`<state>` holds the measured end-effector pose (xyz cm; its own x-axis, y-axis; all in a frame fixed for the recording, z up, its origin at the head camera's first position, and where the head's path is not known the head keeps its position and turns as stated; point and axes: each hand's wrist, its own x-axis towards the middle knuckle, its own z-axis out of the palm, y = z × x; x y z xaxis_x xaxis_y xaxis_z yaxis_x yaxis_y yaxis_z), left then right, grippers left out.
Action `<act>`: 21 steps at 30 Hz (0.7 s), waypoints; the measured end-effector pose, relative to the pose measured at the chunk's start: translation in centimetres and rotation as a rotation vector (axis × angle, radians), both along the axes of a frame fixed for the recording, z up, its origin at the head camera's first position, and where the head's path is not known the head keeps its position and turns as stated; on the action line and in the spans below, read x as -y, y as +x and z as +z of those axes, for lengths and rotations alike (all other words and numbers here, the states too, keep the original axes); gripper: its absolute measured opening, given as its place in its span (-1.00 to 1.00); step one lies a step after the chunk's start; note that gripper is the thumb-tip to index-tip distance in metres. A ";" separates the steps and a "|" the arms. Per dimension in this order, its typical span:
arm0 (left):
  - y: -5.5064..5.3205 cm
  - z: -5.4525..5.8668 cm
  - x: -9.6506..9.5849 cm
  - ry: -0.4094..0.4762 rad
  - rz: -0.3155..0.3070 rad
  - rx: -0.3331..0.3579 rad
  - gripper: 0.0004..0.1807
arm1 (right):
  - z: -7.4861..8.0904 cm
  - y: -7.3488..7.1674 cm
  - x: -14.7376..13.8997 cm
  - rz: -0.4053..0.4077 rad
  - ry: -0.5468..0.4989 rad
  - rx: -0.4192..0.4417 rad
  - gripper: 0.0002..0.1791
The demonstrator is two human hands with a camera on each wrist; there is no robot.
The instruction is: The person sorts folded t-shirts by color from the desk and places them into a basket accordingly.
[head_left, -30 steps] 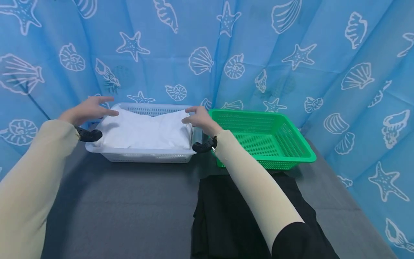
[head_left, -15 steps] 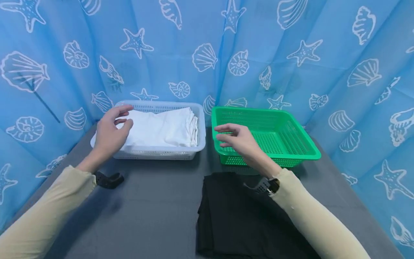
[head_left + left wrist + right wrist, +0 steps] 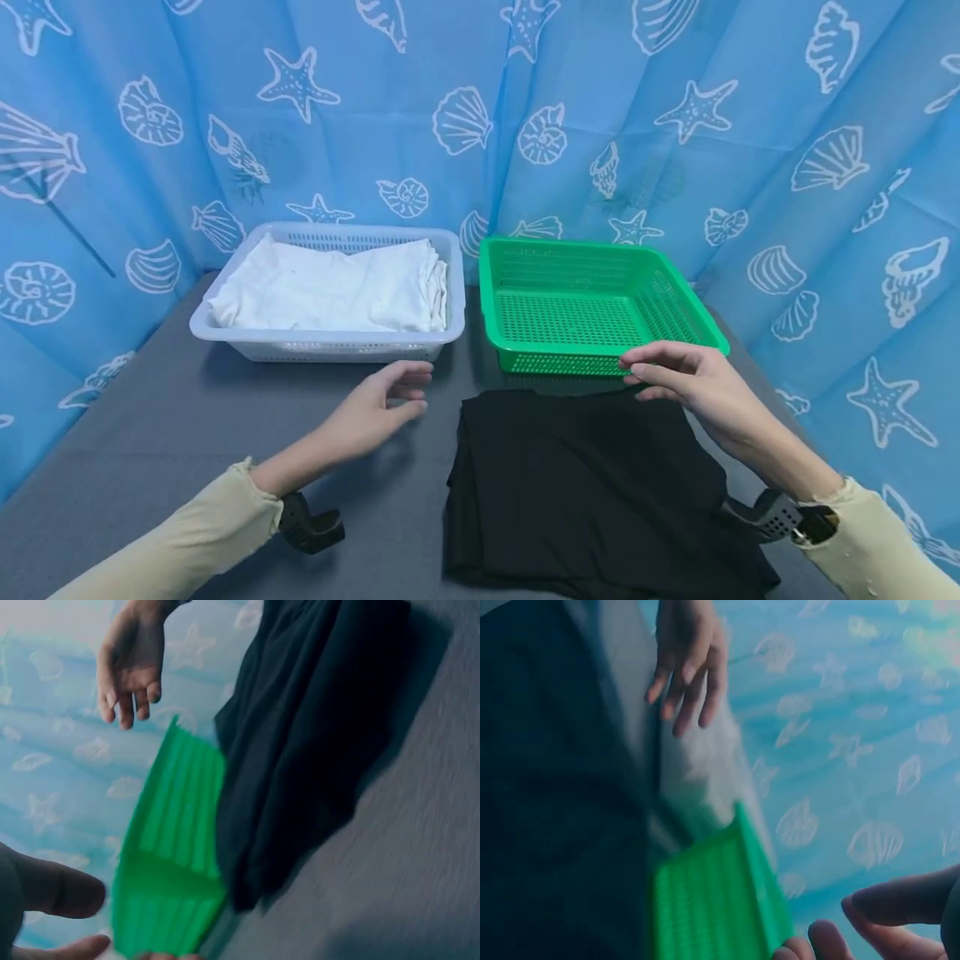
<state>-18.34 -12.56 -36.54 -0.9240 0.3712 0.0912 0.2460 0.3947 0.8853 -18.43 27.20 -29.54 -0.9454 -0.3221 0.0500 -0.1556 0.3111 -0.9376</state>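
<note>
Head view: folded black cloth (image 3: 577,492) lies on the grey surface (image 3: 390,542) at lower right of centre, with the left hand (image 3: 367,417) and right hand (image 3: 701,387) near its far corners, both loosely curved and holding nothing. Beyond stand a green perforated plastic basket (image 3: 570,347), right of centre, and a white perforated plastic basket (image 3: 337,348), left, containing folded white fabric (image 3: 337,287).

Left hand (image 3: 367,417) and right hand (image 3: 705,392) both kinda hover well apart, fingers (image 3: 411,367) loosely bent, forearms (image 3: 187,533) angled inward.

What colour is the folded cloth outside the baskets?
The folded cloth is black, clearest in the head view.
</note>
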 end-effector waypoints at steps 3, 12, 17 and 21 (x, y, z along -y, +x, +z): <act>0.2 -1.0 -1.4 -0.033 -0.053 0.077 -0.43 | -0.7 0.4 -2.2 -0.034 0.091 -0.002 -0.64; -0.8 -2.9 -5.0 0.032 -0.120 0.155 -0.39 | -4.3 0.1 -6.0 -0.073 0.368 -0.111 -0.61; -1.2 -3.7 -6.1 0.008 -0.119 0.159 -0.38 | -6.7 0.2 -6.6 -0.059 0.360 -0.167 -0.54; -1.6 -3.9 -6.0 0.038 -0.156 0.194 -0.42 | -7.3 0.4 -7.3 -0.068 0.363 -0.153 -0.50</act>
<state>-19.91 -6.53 -40.40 -0.8572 0.5108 -0.0653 0.1258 0.3307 0.9353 -18.07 34.53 -36.82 -0.9556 -0.2815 0.0868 -0.2527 0.6323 -0.7324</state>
